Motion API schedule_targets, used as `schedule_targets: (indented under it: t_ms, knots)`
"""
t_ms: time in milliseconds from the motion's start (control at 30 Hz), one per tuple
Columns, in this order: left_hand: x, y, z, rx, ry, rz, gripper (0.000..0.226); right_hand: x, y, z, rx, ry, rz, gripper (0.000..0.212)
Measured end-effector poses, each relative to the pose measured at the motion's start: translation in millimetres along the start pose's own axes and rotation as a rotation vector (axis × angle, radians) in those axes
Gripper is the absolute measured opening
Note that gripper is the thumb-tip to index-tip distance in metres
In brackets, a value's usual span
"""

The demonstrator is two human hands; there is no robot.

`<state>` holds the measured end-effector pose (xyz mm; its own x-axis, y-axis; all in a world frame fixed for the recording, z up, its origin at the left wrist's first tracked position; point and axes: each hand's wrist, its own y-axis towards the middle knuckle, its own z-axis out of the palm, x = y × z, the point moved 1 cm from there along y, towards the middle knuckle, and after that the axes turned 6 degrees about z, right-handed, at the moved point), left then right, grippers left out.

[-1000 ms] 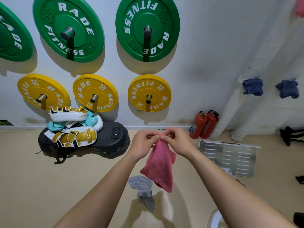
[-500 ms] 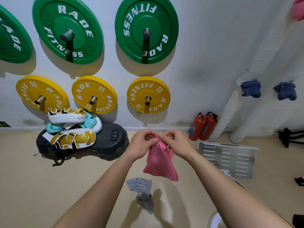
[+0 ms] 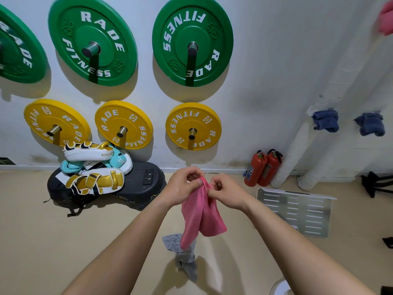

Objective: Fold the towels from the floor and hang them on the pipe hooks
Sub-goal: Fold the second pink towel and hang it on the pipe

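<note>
Your left hand [image 3: 182, 188] and right hand [image 3: 227, 193] meet in front of you, fingers curled. Each pinches the top edge of the pink towel [image 3: 202, 218], gathering its soft, finely napped cloth into a narrow ridge between your thumbs. Below that grip it hangs in two limp lobes in the air above the floor [image 3: 63, 241], and the longer lobe tapers to a point. That point overlaps the grey towel [image 3: 185, 258], which lies crumpled on the smooth beige floor below your wrists, twisted into a thin tail toward you. At the floor's far right edge two thick white pipes [image 3: 297, 150], wrapped in banded tape, slant up the wall [image 3: 265, 81]. Two folded blue towels [image 3: 325, 121] hang on them as thick, plush bundles. Two glossy red extinguishers [image 3: 263, 169] stand just beside the pipes, with a flat slotted metal plate [image 3: 297, 211] near them. On the wall, round green discs [image 3: 192, 41] sit on pegs above smaller yellow discs [image 3: 193, 126]. At the floor's far edge, shiny gold and white pads [image 3: 95, 179] are heaped on a rounded black bag [image 3: 140, 188].
</note>
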<state>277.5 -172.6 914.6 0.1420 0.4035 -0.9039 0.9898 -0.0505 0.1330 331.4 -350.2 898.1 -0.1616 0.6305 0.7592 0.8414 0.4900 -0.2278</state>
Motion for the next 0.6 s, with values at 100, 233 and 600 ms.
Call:
schedule_targets:
  t_ms: [100, 233, 600]
  knots:
    - [-1, 5, -11, -0.019, -0.030, 0.010, 0.017, 1, 2, 3, 0.006, 0.040, 0.030, 0.012]
    - [-1, 14, -27, -0.071, -0.043, 0.022, 0.016, 5, 5, 4, -0.011, -0.007, 0.041, 0.019]
    - [15, 25, -82, -0.412, -0.022, -0.036, 0.010, -28, -5, -26, 0.014, -0.063, 0.141, 0.022]
